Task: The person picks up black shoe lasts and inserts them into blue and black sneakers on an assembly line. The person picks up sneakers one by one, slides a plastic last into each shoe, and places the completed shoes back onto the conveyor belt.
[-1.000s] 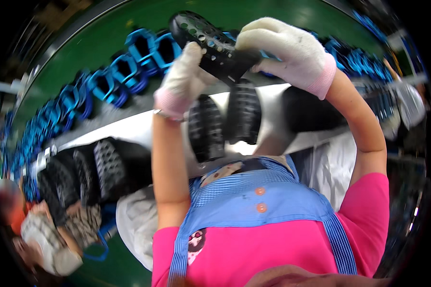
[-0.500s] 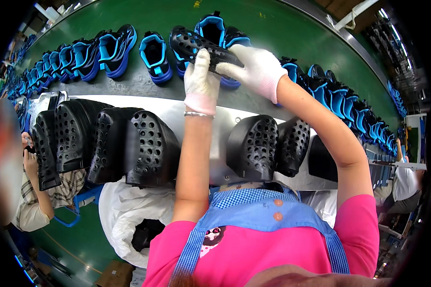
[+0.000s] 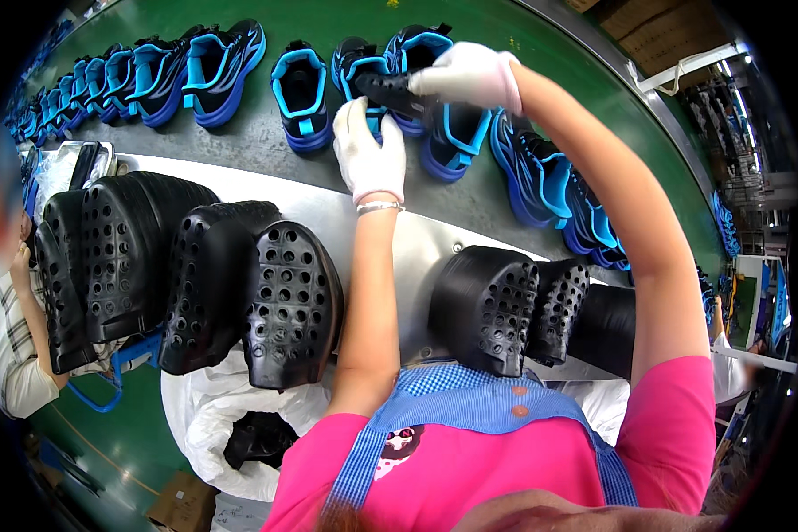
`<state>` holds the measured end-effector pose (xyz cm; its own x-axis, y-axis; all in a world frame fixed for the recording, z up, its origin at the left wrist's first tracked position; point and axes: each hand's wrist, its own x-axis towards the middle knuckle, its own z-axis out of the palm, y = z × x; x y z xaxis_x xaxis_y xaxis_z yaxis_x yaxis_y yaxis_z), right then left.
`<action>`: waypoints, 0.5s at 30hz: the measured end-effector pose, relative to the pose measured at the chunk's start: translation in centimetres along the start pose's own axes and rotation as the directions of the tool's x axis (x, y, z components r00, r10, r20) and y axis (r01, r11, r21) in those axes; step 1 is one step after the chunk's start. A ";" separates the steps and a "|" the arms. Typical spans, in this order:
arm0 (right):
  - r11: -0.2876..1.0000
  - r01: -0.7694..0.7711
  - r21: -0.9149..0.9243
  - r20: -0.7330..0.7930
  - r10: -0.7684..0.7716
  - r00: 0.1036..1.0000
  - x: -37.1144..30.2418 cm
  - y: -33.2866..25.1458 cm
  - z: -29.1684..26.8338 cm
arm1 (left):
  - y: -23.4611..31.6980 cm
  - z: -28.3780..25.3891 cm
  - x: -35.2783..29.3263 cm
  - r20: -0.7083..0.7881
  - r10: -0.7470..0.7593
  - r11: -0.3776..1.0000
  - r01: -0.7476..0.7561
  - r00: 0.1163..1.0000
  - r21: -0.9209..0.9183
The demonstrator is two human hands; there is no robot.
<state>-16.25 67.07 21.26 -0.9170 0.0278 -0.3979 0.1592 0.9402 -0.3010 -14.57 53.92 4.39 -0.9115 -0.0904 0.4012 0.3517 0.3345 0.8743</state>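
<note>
My right hand (image 3: 470, 78), in a white glove, grips one end of a black perforated plastic shoe insert (image 3: 388, 91). The insert lies over the opening of a black and blue sneaker (image 3: 355, 65). Just nearer to me, my gloved left hand (image 3: 370, 152) is at that sneaker's heel, its fingers and thumb apart. Whether it touches the sneaker I cannot tell. Another sneaker (image 3: 415, 51) stands just right of it, partly behind my right hand. To the left is a sneaker (image 3: 300, 93) with its opening uncovered.
Sneakers in a row (image 3: 213, 75) stretch left along the green belt (image 3: 310, 19); more sneakers (image 3: 532, 168) run off right. On the metal ledge (image 3: 399, 239) before me stand several black perforated inserts (image 3: 294, 301). Below hangs a white bag (image 3: 204, 412) with black pieces. Another person (image 3: 27, 328) is at far left.
The insert has gone from being held up in both hands to lying over the sneaker, now in my right hand only. My left hand has come off it. The view has shifted slightly.
</note>
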 end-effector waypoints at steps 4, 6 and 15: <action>0.993 -0.077 -0.084 -0.037 0.074 0.997 5.3 0.5 0.4 | -0.2 0.3 0.2 0.015 0.033 0.999 -0.033 0.999 0.012; 0.981 -0.070 -0.182 -0.102 0.052 0.993 5.5 -1.8 0.6 | 0.3 0.3 0.6 0.025 0.013 0.999 -0.014 1.000 0.029; 0.906 -0.222 -0.360 -0.181 0.166 0.969 10.6 -3.0 7.8 | 1.2 0.1 2.2 0.292 -0.238 0.876 0.075 0.926 0.477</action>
<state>-23.57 61.93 11.21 -0.9288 0.2444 -0.2785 0.2164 0.9679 0.1275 -16.22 54.27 6.31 -0.9904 0.1102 0.0836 0.1377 0.7338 0.6653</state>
